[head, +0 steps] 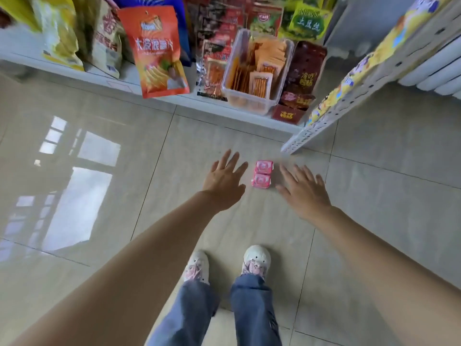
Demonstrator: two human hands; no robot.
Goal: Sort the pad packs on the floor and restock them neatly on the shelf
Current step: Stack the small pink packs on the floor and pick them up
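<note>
1. Here, two pink pad packs (262,174) lie on the tiled floor (124,196), one touching the other end to end, just in front of the lowest shelf (174,97).
2. The left hand (225,182) reaches down with its fingers straight and spread wide, holding nothing, just left of the packs and apart from them.
3. The right hand (305,189) does likewise on the other side, fingers spread and empty, so the packs sit between the two hands.
4. The shelf carries snack goods: an orange chip bag (158,51) leaning forward over its edge and a clear plastic bin (257,71) of small packets.
5. A white perforated upright (321,123) stands to the right of the packs.
6. Below, the person's white shoes (257,258) and blue jeans (252,310) show on the floor.
</note>
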